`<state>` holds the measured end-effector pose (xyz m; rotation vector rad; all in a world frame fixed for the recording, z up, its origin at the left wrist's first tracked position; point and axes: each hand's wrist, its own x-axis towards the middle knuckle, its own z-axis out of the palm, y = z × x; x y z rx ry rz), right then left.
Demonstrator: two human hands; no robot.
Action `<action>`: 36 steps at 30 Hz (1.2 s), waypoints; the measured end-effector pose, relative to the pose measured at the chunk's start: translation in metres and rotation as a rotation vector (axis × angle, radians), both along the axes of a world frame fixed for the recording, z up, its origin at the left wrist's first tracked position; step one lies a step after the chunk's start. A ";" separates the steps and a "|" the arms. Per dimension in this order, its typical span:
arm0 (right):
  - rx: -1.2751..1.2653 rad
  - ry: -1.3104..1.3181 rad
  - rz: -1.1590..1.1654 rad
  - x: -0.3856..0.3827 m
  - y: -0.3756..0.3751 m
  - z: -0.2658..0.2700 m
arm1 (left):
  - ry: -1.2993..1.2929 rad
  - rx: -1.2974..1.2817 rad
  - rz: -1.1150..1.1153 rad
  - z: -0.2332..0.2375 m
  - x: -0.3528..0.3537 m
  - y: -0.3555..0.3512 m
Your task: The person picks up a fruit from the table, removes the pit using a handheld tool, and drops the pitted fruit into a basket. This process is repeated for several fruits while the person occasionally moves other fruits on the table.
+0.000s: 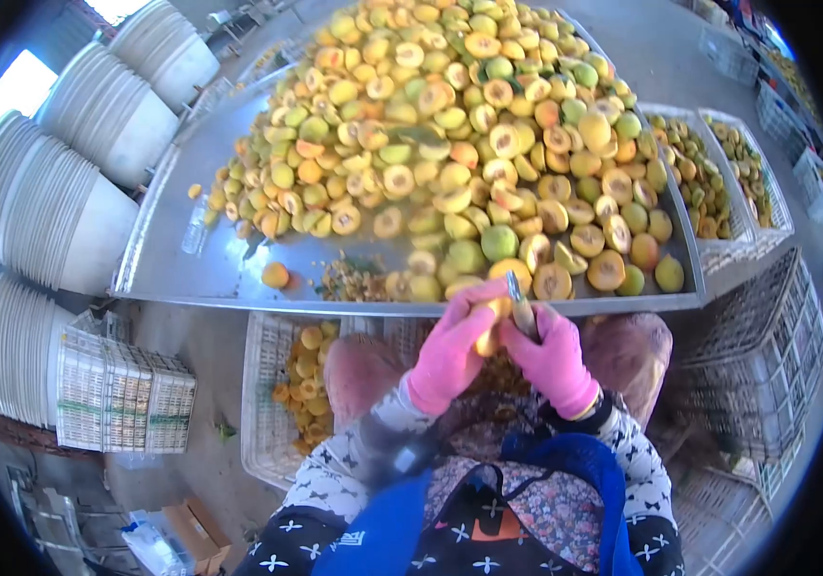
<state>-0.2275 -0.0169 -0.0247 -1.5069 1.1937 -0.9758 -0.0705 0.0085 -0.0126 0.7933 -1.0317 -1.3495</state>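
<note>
My left hand [448,353], in a pink glove, is closed around a yellow peach piece [494,313] just over the table's front edge. My right hand [556,363], also gloved in pink, grips a small hand tool [521,309] with a shiny metal end pointing up and away from me. The tool is close beside the peach; whether its lower end touches the fruit is hidden by my fingers. Right beyond my hands, a large heap of halved and whole yellow peaches [505,141] covers much of the metal table [167,261]. Many halves show their pits.
Below the table, at my left, stands a white crate [260,403] with peach pieces. More filled crates [740,235] are at the right, above stacked crates [752,355]. Stacks of white tubs [56,206] line the left side. Small scraps [354,280] lie near the table's front edge.
</note>
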 end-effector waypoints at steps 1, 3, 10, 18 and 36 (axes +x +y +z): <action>0.035 -0.014 0.008 0.000 0.000 0.000 | 0.078 0.103 -0.022 0.001 -0.001 0.001; 0.124 -0.034 0.029 -0.001 0.001 -0.001 | 0.240 0.326 -0.067 0.003 -0.001 0.001; -0.169 0.096 0.547 -0.016 0.011 0.038 | 0.510 0.099 0.087 0.021 0.031 -0.029; -0.529 0.412 0.144 0.003 -0.008 0.021 | 0.567 0.248 0.015 0.018 0.021 -0.024; -0.352 0.508 0.368 0.009 0.000 -0.017 | 0.271 0.303 0.084 -0.003 0.022 -0.017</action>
